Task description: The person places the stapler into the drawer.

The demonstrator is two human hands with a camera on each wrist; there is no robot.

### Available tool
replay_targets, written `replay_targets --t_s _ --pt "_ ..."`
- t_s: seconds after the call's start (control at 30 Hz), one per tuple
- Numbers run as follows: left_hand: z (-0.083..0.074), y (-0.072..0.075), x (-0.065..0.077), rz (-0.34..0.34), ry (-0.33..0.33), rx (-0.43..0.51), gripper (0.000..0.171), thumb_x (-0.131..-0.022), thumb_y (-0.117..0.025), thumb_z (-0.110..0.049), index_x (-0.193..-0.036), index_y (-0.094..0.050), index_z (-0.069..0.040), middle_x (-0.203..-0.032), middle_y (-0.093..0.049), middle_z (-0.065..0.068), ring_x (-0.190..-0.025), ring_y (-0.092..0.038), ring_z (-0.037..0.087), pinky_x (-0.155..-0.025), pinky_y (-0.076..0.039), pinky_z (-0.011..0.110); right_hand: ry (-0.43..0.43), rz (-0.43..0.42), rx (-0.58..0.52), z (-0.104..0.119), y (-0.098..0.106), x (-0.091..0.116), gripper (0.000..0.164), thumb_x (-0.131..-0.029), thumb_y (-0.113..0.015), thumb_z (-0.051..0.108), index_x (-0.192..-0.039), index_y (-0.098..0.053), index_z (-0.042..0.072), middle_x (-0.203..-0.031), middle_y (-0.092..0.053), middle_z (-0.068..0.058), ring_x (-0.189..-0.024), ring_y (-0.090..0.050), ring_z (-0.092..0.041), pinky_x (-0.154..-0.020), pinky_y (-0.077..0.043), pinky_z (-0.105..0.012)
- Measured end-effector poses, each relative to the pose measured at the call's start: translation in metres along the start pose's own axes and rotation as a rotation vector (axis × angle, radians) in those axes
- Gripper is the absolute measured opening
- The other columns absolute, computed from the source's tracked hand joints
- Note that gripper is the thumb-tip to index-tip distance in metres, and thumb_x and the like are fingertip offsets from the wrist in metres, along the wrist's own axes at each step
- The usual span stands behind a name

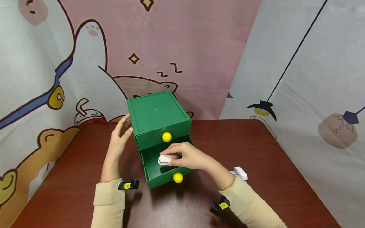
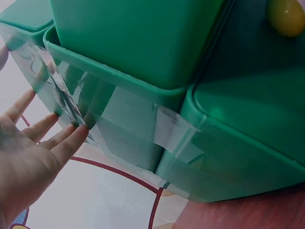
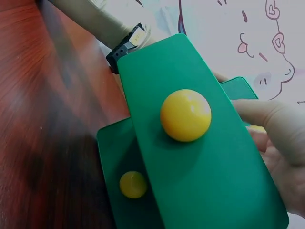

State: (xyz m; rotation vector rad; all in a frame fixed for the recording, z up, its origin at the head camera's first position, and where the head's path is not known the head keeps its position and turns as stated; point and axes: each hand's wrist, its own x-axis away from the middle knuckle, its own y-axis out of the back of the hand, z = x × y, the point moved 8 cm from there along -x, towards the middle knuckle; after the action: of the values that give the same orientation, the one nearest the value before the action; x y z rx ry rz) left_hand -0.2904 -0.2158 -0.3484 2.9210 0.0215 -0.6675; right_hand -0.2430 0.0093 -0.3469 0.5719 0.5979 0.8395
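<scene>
A green two-drawer cabinet stands on the table with its lower drawer pulled out. My right hand reaches over that drawer and pinches a small white oblong object between thumb and fingers. The far end of this object is hidden by the hand. In the right wrist view the drawer front with its yellow knob blocks the object; only part of the hand shows. With fingers extended, my left hand rests its fingertips against the cabinet's left side, where clear tape is stuck.
Another white item lies on the brown table, partly behind my right forearm. The upper drawer, with a yellow knob, is closed. A cartoon-printed cloth hangs behind the table.
</scene>
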Motion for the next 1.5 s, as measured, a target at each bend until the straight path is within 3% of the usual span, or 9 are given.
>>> replay_targets --t_s 0.2,0.47,0.7,0.93,1.23,1.37,1.5 --pt "0.001 0.0 0.001 -0.004 -0.01 0.007 0.052 -0.099 -0.05 -0.011 -0.149 -0.036 -0.015 -0.147 -0.037 0.008 -0.136 -0.031 0.025 -0.104 -0.03 0.04 -0.075 0.069 0.023 -0.007 -0.01 -0.005 0.034 -0.085 -0.073 0.006 -0.118 -0.07 0.012 -0.109 -0.066 0.004 -0.086 -0.057 -0.006 -0.074 -0.049 -0.024" --pt "0.0 0.0 0.0 -0.004 -0.016 0.008 0.053 -0.099 -0.05 -0.008 -0.149 -0.035 -0.014 -0.148 -0.037 0.008 -0.137 -0.031 0.027 -0.104 -0.03 0.04 -0.162 0.104 0.009 -0.012 -0.013 -0.006 0.032 -0.084 -0.073 0.003 -0.115 -0.071 0.01 -0.107 -0.068 0.002 -0.087 -0.059 -0.005 -0.076 -0.05 -0.023" --pt "0.001 0.0 -0.001 -0.003 -0.013 0.005 0.055 -0.098 -0.05 -0.007 -0.15 -0.034 -0.012 -0.148 -0.036 0.009 -0.137 -0.03 0.029 -0.104 -0.03 0.041 -0.16 0.093 0.056 -0.012 -0.01 -0.005 0.031 -0.086 -0.073 0.01 -0.117 -0.07 0.007 -0.107 -0.068 -0.001 -0.091 -0.06 -0.008 -0.076 -0.049 -0.022" --pt "0.0 0.0 -0.001 -0.005 -0.02 0.009 0.053 -0.099 -0.049 -0.007 -0.149 -0.036 -0.014 -0.147 -0.038 0.007 -0.136 -0.033 0.024 -0.104 -0.031 0.04 -0.1 -0.036 -0.013 -0.003 0.006 0.004 0.029 -0.085 -0.074 0.011 -0.113 -0.071 0.006 -0.105 -0.068 -0.005 -0.093 -0.061 -0.021 -0.076 -0.051 -0.028" --pt "-0.001 -0.001 -0.001 -0.004 -0.018 0.009 0.052 -0.099 -0.049 -0.008 -0.149 -0.036 -0.014 -0.147 -0.038 0.007 -0.136 -0.032 0.024 -0.103 -0.031 0.04 -0.017 -0.224 -0.043 0.0 0.037 0.036 0.029 -0.083 -0.076 0.015 -0.111 -0.071 0.007 -0.1 -0.068 -0.003 -0.086 -0.06 -0.021 -0.071 -0.051 -0.034" --pt "-0.001 -0.001 0.0 -0.002 -0.018 0.009 0.052 -0.099 -0.049 -0.008 -0.149 -0.036 -0.014 -0.147 -0.038 0.007 -0.136 -0.032 0.026 -0.103 -0.031 0.04 0.027 -0.304 -0.016 0.0 0.049 0.053 0.03 -0.08 -0.078 0.008 -0.11 -0.071 0.006 -0.1 -0.068 0.0 -0.085 -0.06 -0.02 -0.069 -0.049 -0.037" --pt "0.001 0.0 0.0 0.001 -0.013 0.004 0.054 -0.099 -0.05 -0.008 -0.15 -0.034 -0.013 -0.148 -0.036 0.01 -0.137 -0.03 0.028 -0.103 -0.031 0.04 0.054 -0.377 0.018 0.0 0.061 0.071 0.033 -0.075 -0.078 -0.004 -0.107 -0.07 0.001 -0.097 -0.067 -0.007 -0.082 -0.06 -0.024 -0.067 -0.05 -0.038"
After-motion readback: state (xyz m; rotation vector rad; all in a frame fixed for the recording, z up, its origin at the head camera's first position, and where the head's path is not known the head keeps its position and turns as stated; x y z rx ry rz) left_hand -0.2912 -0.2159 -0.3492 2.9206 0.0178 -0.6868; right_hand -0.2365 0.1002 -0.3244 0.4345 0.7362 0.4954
